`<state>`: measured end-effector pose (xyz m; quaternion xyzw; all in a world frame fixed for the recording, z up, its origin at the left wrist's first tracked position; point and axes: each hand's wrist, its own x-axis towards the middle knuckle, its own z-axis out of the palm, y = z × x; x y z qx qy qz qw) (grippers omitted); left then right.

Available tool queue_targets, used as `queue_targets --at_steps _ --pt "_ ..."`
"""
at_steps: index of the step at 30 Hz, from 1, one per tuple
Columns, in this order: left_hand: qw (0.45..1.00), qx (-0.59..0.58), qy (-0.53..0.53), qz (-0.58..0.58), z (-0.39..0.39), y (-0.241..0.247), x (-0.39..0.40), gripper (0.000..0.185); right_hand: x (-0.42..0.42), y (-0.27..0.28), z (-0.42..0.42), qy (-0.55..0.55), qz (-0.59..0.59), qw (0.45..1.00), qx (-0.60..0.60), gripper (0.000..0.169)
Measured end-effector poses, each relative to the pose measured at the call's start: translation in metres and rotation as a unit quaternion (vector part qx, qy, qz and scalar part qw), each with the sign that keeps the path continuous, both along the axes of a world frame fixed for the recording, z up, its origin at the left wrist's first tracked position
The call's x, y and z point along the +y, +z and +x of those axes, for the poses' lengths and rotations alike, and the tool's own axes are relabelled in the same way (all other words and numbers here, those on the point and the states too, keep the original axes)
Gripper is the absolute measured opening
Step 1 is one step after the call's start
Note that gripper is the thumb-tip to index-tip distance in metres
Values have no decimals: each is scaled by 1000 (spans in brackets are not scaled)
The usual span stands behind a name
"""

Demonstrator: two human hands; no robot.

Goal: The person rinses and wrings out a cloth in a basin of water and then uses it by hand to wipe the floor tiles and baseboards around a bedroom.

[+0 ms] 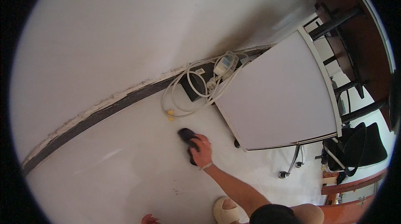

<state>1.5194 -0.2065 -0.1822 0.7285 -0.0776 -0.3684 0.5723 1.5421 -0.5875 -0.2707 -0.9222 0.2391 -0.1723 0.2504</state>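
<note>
My right hand (203,151) reaches down over the pale floor (103,174) and grips a black object (186,134) with rounded ends. Motion blurs that object, and my fingers cover its middle, so its exact kind is unclear. At the bottom edge, only part of my left hand (150,219) shows; whether it holds anything is hidden. Beyond my right hand, a small yellow piece (170,115) lies on the floor beside a loop of white cable (188,111).
A black box (192,87) with a white power adapter (225,65) sits against the wall's dark baseboard (125,101). On the right are a white cabinet (278,98) on casters and a black chair (369,145). My foot wears a cream slipper (221,213).
</note>
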Motion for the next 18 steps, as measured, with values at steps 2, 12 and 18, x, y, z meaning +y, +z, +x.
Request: queue_targets --at_steps 2,12,18 --pt "1000 4 -3 -13 -2 0 -1 28 -11 -10 -36 -222 -4 975 -32 40" --pt "999 -31 -31 -16 -2 6 -2 29 -68 -5 40 -413 -92 892 157 52" --pt "999 -25 -9 -23 -7 0 5 27 -3 -13 90 53 -107 990 71 44"
